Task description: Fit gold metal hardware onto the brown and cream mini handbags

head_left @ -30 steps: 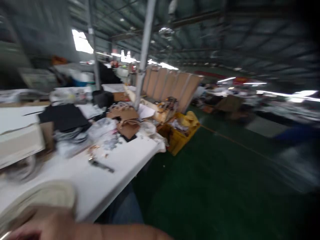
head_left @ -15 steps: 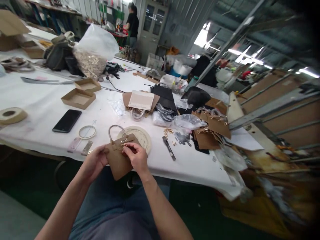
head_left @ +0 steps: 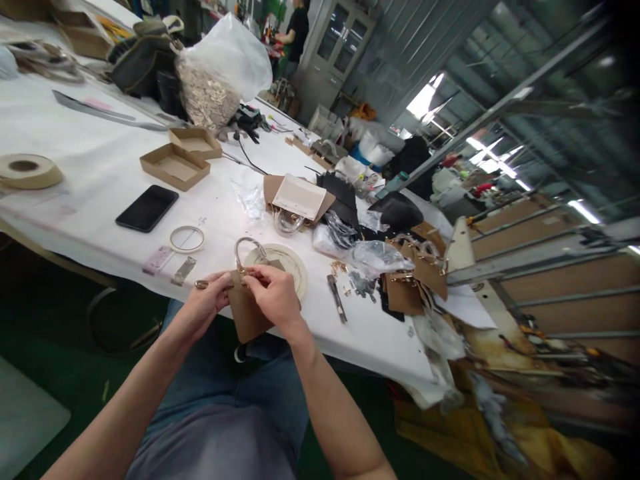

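Note:
Both my hands hold a small brown leather bag piece (head_left: 246, 313) with a clear loop handle, just over the near edge of the white table (head_left: 90, 173). My left hand (head_left: 203, 307) pinches its left side, fingers closed. My right hand (head_left: 273, 297) is curled over its top, fingers pressed on the gold fitting by the handle. A round cream disc (head_left: 287, 263) lies on the table right behind the piece.
A black phone (head_left: 147, 208), a tape ring (head_left: 187, 238), open cardboard boxes (head_left: 175, 165), a tape roll (head_left: 27, 171), a clear sack of small parts (head_left: 220, 73), a metal tool (head_left: 336, 307) and piled brown pieces (head_left: 415, 273) lie around. A person (head_left: 295, 33) stands far back.
My view swung from the hall and floor back down onto the table and my lap. Both hands have come into view on the brown piece, which sits slightly higher now.

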A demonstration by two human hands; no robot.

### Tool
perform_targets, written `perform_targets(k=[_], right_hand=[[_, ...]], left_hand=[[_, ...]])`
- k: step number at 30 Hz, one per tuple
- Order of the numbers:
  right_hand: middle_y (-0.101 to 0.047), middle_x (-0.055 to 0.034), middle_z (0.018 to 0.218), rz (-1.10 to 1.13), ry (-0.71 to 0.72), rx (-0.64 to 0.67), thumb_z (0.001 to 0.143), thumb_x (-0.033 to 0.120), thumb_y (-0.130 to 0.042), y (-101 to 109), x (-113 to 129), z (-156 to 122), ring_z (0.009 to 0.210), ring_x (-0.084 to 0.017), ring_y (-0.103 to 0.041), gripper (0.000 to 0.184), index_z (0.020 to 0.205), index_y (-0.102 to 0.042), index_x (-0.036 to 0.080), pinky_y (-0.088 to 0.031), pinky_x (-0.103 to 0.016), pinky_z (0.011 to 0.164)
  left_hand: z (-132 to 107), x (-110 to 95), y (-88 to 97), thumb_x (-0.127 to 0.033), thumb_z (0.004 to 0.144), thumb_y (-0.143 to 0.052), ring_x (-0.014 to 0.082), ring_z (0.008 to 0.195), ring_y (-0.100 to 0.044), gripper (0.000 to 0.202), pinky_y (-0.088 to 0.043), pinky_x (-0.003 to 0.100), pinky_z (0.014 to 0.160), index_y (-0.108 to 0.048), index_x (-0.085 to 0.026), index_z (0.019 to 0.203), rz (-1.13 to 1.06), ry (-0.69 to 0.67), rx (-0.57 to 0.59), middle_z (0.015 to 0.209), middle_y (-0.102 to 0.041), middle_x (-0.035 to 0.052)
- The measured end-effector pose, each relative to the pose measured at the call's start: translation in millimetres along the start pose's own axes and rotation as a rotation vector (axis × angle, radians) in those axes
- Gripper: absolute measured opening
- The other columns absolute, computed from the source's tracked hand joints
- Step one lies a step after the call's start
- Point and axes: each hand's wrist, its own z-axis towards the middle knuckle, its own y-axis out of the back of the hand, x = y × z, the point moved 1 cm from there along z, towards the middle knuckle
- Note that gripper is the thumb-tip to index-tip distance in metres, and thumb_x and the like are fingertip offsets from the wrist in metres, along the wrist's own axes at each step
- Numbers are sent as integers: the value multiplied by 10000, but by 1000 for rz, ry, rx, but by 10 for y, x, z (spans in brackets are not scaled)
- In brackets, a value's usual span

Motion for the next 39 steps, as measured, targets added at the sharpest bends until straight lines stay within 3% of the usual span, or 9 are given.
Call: perform_targets(k=[9,16,24,30,39], right_hand=[[-904,-47,1277,-235,83,88,1095,202,-803,-85,8,121,1188,-263,-855,215,1245,-931,287,-658,-369,1119],[-905,-39,1260,-313,92,131,1094,180,-807,-77,7,109,1181,-254,-851,199,1220,-926,279,-643,-353,1105],[-907,-59,1198,-401,115,175,1084,159,-821,-63,56,117,1117,-249,-847,153,1134,-930,254,-629,-350,1067],[-909,-65,1191,-446,108,212,1084,141,-804,-47,106,153,1137,-253,-844,165,1101,-928,249,-622,-352,1094],[-906,-88,1152,-580,96,258,1096,142,-775,-118,132,124,1115,-263,-835,161,1047,-911,212,-594,-325,1002]], left_hand=[[1,-37,117,-591,889,-1041,277,1084,-811,603,-654,337,925,-851,-146,1247,74,-4,-56,1206,-856,167],[16,-4,107,-637,841,-1059,300,1069,-829,674,-684,358,912,-882,-145,1266,82,-41,-84,1188,-871,167],[0,31,43,-683,720,-1110,332,985,-824,723,-717,430,857,-900,-145,1154,133,-104,-214,1059,-873,150],[11,54,-2,-655,738,-1097,321,960,-824,676,-717,418,853,-903,-138,1128,142,-130,-214,1058,-875,156],[33,131,44,-637,719,-1080,273,884,-804,665,-702,372,803,-914,-120,1102,168,-93,-242,1017,-875,155]])
